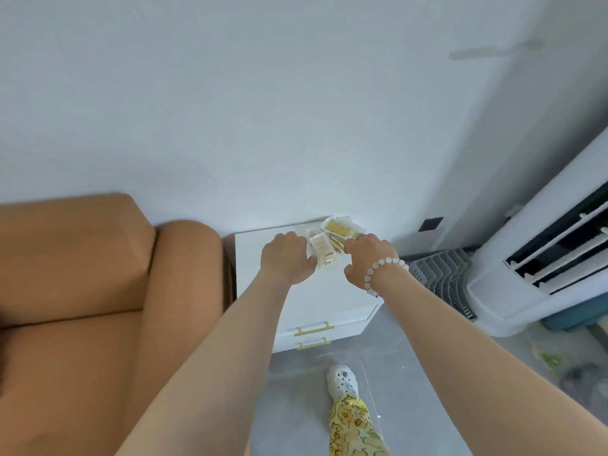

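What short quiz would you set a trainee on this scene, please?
1. True or false: the yellow packets lie on top of the white cabinet.
2. Which wrist wears the bead bracelet? A) left B) right C) neither
3. Fill in: the cabinet's drawer handles are ____ coloured.

Key: 1 true; 2 B; 3 gold.
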### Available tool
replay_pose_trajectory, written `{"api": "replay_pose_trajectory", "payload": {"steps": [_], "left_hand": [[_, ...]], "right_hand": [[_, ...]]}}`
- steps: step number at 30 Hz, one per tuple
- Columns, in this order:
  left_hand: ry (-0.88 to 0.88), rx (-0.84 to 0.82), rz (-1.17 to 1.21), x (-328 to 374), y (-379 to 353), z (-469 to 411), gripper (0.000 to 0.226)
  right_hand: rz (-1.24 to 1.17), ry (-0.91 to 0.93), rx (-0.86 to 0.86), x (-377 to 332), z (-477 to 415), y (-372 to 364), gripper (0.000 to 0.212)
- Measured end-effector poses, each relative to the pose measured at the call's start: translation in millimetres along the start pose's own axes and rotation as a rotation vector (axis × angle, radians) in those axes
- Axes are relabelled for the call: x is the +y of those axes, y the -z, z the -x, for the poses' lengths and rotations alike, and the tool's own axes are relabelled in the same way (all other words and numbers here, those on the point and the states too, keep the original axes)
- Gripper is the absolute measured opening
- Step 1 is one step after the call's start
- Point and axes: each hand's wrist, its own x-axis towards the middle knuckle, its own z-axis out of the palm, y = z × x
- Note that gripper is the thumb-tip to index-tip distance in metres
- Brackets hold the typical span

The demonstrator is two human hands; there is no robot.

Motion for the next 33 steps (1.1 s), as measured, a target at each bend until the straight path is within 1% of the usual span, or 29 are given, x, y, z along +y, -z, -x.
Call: {"api": "replay_pose_trajectory", "payload": {"steps": [7, 11, 18, 22, 25, 27, 30, 33], "left_hand": [[0.056, -0.013, 0.068, 34.7, 1.0, -97.3, 0.033], [0.085, -0.064, 0.064, 45.7, -8.0, -135.4, 0.034], [0.171, -0.157, 0.117, 32.2, -36.6, -172.8, 0.033], [0.215, -0.213, 0.132, 17.9, -62.4, -191.0, 0.033], [0.238, -0.278, 0.162, 12.3, -86.1, -199.0, 0.032], [0.289, -0.292, 0.198, 7.0, -106.0, -206.7, 0.033], [0.455, -0.297, 0.371, -0.1, -140.0, -223.6, 0.039], [0.578, -0.315, 0.513, 2.8, -175.5, -247.2, 0.049]], "right_hand": [[0.053, 0.052, -0.077, 60.8, -90.4, 14.0, 0.036], [0.080, 0.065, -0.097, 85.6, -131.0, 14.6, 0.036], [0.095, 0.052, -0.150, 106.6, -177.1, -2.8, 0.033], [0.103, 0.048, -0.167, 106.6, -196.1, -24.8, 0.030], [0.084, 0.011, -0.173, 107.9, -206.2, -38.9, 0.029], [0.095, 0.002, -0.189, 112.1, -211.0, -49.5, 0.029], [0.084, -0.049, -0.219, 119.1, -221.0, -72.0, 0.032], [0.023, -0.116, -0.227, 122.3, -230.2, -99.4, 0.032]]}}
